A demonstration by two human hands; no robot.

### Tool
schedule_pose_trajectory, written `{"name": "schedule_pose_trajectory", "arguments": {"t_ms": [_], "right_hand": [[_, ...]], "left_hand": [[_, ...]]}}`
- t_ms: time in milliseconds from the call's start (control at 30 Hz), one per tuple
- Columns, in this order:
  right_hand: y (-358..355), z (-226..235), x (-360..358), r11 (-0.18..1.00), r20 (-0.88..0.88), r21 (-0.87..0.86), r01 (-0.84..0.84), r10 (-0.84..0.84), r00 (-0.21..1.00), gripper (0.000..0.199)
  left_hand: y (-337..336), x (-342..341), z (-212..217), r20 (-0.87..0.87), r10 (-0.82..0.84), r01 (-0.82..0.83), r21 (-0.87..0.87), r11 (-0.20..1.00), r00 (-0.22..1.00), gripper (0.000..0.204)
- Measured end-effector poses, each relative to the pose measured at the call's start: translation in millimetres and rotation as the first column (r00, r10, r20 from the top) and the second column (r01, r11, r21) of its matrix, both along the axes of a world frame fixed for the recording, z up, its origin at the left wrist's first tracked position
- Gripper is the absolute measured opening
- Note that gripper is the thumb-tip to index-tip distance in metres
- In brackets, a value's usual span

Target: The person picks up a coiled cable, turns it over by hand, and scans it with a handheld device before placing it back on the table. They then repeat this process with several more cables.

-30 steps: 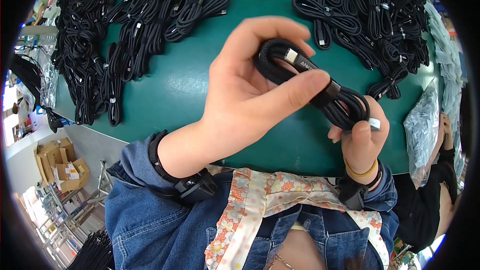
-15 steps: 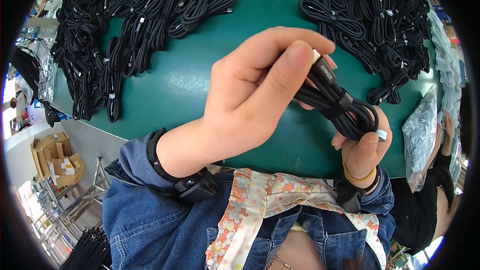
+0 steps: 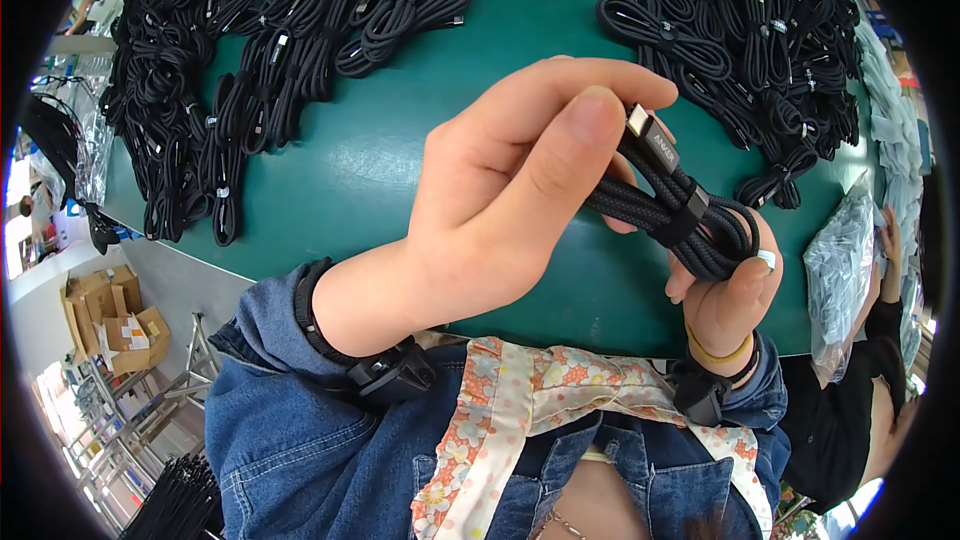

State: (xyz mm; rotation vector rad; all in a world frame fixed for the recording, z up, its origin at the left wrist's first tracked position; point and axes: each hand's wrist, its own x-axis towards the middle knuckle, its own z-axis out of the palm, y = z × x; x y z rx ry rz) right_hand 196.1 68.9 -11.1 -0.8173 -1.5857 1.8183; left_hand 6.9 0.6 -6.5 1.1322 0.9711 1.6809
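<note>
Grasping a coiled cable [image 3: 640, 206] over the green table [image 3: 350, 175], with left hand [image 3: 490, 200] pinching one end and right hand [image 3: 738, 292] curled around the other. Already coiled and bound by a black strap [image 3: 682, 222] between both grips; impossible to tell of anything left undone. Dark, braided, neatly gathered, with a black plug [image 3: 658, 152] on top, pale tip [image 3: 638, 120] just beside left thumb [image 3: 588, 130]. Beyond the grip, on either side, similar bundles [image 3: 745, 30].

My left hand [image 3: 490, 205] and right hand [image 3: 735, 300] hold a strapped black cable [image 3: 682, 220]; other cable bundles [image 3: 395, 15] lie beyond them.
</note>
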Motion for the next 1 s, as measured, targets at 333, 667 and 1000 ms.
{"name": "schedule_pose_trajectory", "arguments": {"t_ms": [333, 667, 1000], "right_hand": [[1.8, -3.3, -2.5, 1.0, -0.054, 0.012, 0.019, -0.018, 0.998, 0.054], [5.5, -12.9, 3.2, 0.962, -0.233, -0.273, -0.009, -0.056, 0.971, 0.053], [6.9, -11.1, 0.2, 0.998, -0.225, -0.067, 0.015, -0.03, 0.974, 0.039]], "left_hand": [[0.6, -0.6, -3.6, -0.051, 0.022, -0.018, 0.068, 0.998, 0.998, 0.039], [10.6, 16.2, -3.1, 0.061, 0.196, -0.204, 0.153, 0.967, 0.979, 0.044], [3.6, 8.5, 2.4, 0.239, 0.098, -0.025, -0.292, 0.956, 0.966, 0.022]]}}
